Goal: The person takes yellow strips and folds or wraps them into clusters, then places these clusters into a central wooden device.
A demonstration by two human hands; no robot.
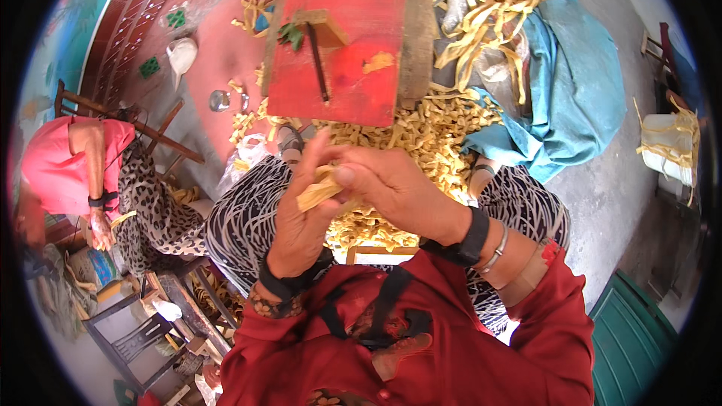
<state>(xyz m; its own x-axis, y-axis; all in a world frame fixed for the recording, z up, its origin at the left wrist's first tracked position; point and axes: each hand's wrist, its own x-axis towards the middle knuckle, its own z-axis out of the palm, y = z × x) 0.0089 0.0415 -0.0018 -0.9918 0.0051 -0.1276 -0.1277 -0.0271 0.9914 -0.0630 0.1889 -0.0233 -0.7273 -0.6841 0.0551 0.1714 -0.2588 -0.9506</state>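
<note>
Above my lap, my left hand point(295, 222) and my right hand point(402, 188) come together around a pale yellow folded strip point(320, 191). The strip lies against my left palm and fingers, and my right thumb presses near its upper end. The other fingertips partly hide it, so I cannot tell its full length. Below and beyond the hands, between my legs, lies a heap of short, curled yellow pieces point(429, 131). Ahead stands a red wooden board point(346, 0), bearing a wooden block point(322, 28) and a dark narrow bar point(317, 60).
Long yellow strips point(489, 0) pile at the far right beside a blue cloth point(579, 83). A white bucket point(668, 146) draped with strips stands farther right. At left, a person in pink point(71, 165) sits bent over, a strip near one hand. A chair point(143, 338) stands lower left.
</note>
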